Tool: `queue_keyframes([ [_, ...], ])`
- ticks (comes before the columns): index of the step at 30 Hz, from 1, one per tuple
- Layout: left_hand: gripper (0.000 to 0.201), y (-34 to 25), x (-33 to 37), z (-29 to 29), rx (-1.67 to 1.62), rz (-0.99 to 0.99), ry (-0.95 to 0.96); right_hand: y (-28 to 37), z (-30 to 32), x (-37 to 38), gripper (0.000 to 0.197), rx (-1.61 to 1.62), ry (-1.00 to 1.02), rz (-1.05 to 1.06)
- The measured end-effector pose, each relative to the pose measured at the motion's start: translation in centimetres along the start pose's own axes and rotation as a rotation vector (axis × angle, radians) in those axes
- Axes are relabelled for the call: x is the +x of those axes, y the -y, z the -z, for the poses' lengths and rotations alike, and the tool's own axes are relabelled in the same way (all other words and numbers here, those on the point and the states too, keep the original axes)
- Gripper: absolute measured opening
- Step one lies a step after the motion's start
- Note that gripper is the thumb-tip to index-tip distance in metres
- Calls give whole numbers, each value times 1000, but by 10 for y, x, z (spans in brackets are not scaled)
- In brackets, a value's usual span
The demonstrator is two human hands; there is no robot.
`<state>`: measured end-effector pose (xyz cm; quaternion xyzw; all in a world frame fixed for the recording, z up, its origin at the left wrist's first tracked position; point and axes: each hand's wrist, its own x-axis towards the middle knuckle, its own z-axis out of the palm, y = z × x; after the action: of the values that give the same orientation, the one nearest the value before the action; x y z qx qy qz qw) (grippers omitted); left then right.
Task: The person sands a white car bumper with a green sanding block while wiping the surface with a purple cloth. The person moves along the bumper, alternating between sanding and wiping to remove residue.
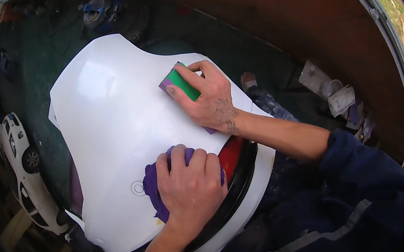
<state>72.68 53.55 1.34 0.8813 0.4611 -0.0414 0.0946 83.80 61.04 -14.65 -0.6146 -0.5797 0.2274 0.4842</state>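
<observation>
In the head view, two bare hands worked over one white panel (99,133), the broad curved piece filling the middle. The right hand (212,94) was partly closed, its thumb and fingers gripping one green-and-purple block (184,85), which lay against the panel's upper right part. The left hand (188,180) had its fingers bent over one bunched purple cloth (153,187) on the panel's lower part. Two rings (137,188), one inside the other, were marked just left of the cloth. One red lamp (232,156) showed right of it, beside one black strip (242,184). One white car (29,177) stood clearly visible at far left, well apart.
</observation>
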Motion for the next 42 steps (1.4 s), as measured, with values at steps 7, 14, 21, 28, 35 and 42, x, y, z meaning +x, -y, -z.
queue_keyframes([
  [7,19,1,0,-2,11,6,-4,35,6,-16,47,33,-10,65],
  [14,17,1,-2,0,0,-7,15,-22,-4,1,54,-92,104,-217],
  [21,15,3,-3,6,23,51,-12,16,102,-76,45,4,521,-325],
  [28,19,3,-3,5,61,58,35,34,92,-72,43,-74,425,-321],
  [35,20,4,-3,2,48,43,-14,6,75,-55,44,-183,384,-367],
  [42,14,3,-2,2,45,39,-41,13,83,-52,44,-260,437,-317],
])
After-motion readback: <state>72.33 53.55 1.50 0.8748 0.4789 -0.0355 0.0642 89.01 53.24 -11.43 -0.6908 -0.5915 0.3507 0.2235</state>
